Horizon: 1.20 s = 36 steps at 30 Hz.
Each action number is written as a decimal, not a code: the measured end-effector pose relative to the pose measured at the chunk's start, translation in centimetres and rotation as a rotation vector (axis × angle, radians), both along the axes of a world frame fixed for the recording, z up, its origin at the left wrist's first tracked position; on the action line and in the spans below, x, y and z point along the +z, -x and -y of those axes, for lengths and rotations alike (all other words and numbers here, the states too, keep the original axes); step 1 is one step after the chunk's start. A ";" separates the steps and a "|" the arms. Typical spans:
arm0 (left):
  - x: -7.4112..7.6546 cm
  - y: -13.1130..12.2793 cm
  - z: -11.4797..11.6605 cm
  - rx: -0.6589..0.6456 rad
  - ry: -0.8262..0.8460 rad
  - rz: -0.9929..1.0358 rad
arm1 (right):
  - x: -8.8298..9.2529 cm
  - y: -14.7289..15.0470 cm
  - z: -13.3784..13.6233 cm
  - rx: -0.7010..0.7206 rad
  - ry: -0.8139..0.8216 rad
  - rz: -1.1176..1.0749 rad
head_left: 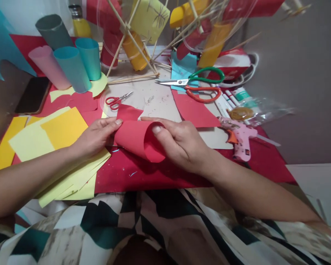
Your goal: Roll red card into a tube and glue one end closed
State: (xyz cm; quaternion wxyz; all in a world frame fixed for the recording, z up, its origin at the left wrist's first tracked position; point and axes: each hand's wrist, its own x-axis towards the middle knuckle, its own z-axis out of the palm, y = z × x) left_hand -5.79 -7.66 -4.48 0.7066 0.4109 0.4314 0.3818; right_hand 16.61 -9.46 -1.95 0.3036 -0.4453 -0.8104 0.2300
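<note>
A red paper sheet [138,141] is curled into a tube in front of me, its open end facing me. My right hand [179,143] grips that open end, thumb inside the roll and fingers over the top. My left hand [95,136] presses its fingertips against the tube's left end, resting partly on a stack of yellow paper [57,143]. A larger red sheet [143,171] lies flat under the tube.
Small red scissors [116,100] lie just behind the tube; larger green and orange scissors [198,82] sit further right. A pink glue gun [241,138], markers, paper tubes [71,66], a phone [33,95] and a stick-and-paper structure [143,40] crowd the table.
</note>
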 end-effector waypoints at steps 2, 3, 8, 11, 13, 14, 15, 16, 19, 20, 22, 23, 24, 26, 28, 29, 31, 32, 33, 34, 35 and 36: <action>-0.2 0.0 -0.2 0.034 -0.016 0.001 | 0.1 -0.2 -0.2 0.000 0.019 -0.062; -0.3 0.0 -0.3 0.057 -0.023 0.000 | 0.1 -0.3 -0.4 -0.008 0.035 -0.106; -0.7 0.0 -0.6 0.150 0.001 -0.004 | 0.1 -0.6 -1.9 -0.086 0.336 -0.463; -0.5 0.1 -0.6 0.150 0.032 0.016 | -0.3 -0.5 -3.2 -0.112 0.615 -0.716; -0.2 0.1 -0.4 0.138 0.040 0.022 | -0.7 -0.4 -4.0 -0.154 0.724 -0.864; 0.0 0.1 -0.3 0.134 0.040 0.017 | -1.0 -0.3 -4.4 -0.176 0.741 -0.913; 0.1 0.1 -0.2 0.131 0.039 0.008 | -1.2 -0.3 -4.7 -0.196 0.750 -0.949; 0.3 0.2 -0.1 0.129 0.037 0.000 | -1.4 -0.3 -5.0 -0.209 0.756 -0.969; 0.3 0.3 0.0 0.125 0.030 -0.009 | -1.9 -0.2 -5.7 -0.228 0.789 -0.991; 0.3 0.4 0.0 0.131 0.018 -0.008 | -2.0 -0.3 -5.8 -0.230 0.803 -0.993; 0.0 0.6 -0.1 0.150 -0.020 -0.018 | -2.2 -0.3 -6.0 -0.225 0.825 -0.993; -0.2 0.7 -0.2 0.164 -0.046 -0.027 | -2.2 -0.2 -6.0 -0.223 0.830 -0.994; -0.4 0.8 -0.2 0.178 -0.074 -0.041 | -2.3 -0.2 -6.1 -0.220 0.833 -0.995; -0.6 1.1 -0.4 0.200 -0.133 -0.076 | -2.4 -0.1 -6.1 -0.217 0.833 -0.997; -0.7 1.3 -0.5 0.213 -0.195 -0.110 | -2.5 0.0 -6.1 -0.211 0.825 -0.997; -0.6 1.4 -0.5 0.216 -0.227 -0.128 | -2.5 0.1 -6.1 -0.205 0.819 -0.994; -0.5 1.5 -0.5 0.222 -0.293 -0.165 | -2.6 0.3 -6.0 -0.189 0.812 -0.979; -0.4 1.6 -0.5 0.229 -0.328 -0.184 | -2.7 0.3 -6.0 -0.178 0.810 -0.966; -0.3 1.6 -0.5 0.239 -0.363 -0.204 | -2.7 0.4 -5.9 -0.164 0.811 -0.947; -0.2 1.7 -0.5 0.252 -0.399 -0.223 | -2.8 0.5 -5.8 -0.149 0.813 -0.925; -0.1 1.7 -0.5 0.264 -0.433 -0.241 | -2.8 0.5 -5.6 -0.131 0.815 -0.900; 0.0 1.8 -0.4 0.275 -0.461 -0.255 | -2.8 0.5 -5.5 -0.112 0.815 -0.874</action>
